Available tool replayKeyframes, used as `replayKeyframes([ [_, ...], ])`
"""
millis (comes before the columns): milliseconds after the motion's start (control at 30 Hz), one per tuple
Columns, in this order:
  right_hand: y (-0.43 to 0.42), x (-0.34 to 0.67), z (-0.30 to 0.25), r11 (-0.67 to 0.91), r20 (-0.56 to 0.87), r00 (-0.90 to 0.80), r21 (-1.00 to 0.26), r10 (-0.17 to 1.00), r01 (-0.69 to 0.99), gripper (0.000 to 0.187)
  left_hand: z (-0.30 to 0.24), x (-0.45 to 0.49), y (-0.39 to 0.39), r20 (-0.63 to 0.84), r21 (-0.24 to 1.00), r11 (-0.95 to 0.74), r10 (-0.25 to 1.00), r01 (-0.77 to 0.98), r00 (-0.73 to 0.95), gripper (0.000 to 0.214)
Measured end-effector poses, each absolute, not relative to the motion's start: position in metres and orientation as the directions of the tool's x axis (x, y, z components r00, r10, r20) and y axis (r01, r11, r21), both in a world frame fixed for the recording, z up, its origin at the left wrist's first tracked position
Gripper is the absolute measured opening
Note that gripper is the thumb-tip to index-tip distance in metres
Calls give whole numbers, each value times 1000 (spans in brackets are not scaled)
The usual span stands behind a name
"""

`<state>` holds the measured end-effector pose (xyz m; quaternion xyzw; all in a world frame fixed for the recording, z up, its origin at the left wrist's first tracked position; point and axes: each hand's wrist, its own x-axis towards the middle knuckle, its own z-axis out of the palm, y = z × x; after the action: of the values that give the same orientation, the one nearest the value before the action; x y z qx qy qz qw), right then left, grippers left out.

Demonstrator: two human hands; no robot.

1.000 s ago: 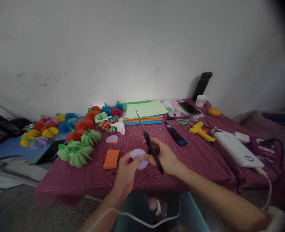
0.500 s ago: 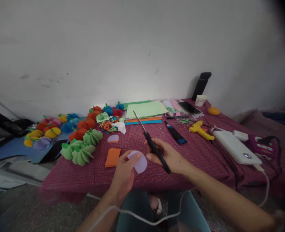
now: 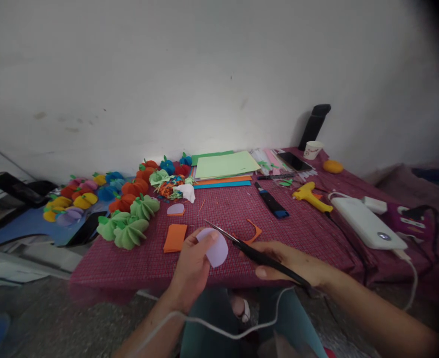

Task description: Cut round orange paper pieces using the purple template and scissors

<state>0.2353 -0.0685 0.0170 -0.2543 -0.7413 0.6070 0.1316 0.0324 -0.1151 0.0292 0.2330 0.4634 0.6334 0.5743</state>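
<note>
Lilac disc [image 3: 216, 248] looks cut out (edge round), pinched in the left hand [image 3: 191, 268]; the right hand [image 3: 294, 263] clamps scissors [image 3: 252, 252]. Orange squares [image 3: 175, 237] on the tabletop [image 3: 234, 209] seem uncut.

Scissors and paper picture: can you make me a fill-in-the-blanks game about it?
1. The paper circle in the left hand is coloured ____.
2. The right hand holds a pair of black ____.
3. The glue gun on the table is coloured ____.
4. The stack of paper squares lying beside the left hand is coloured ____.

Missing words: purple; scissors; yellow; orange.
</note>
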Motion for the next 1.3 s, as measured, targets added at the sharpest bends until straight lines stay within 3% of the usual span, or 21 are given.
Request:
replayKeyframes([
  [800,-71,228,26,115,-98,-863,-977,495,178,31,25,31,-113,-254,852,103,939,-513,-233,19],
  [900,-69,228,20,120,-128,-842,-968,524,222,34,23,30,-111,-247,850,100,943,-518,-222,18],
  [1000,-59,233,14,143,-143,-752,-943,643,302,35,20,26,-109,-232,843,70,942,-533,-242,18],
  [1133,-30,243,7,338,34,-536,-809,843,481,44,18,16,-107,-222,828,-17,908,-561,-356,19],
  [1200,-15,245,2,378,56,-449,-637,892,672,57,17,12,-106,-233,819,-47,884,-572,-406,21],
  [1300,2,238,-6,406,56,-435,-481,899,777,48,12,9,-104,-244,814,-48,876,-578,-417,22],
])
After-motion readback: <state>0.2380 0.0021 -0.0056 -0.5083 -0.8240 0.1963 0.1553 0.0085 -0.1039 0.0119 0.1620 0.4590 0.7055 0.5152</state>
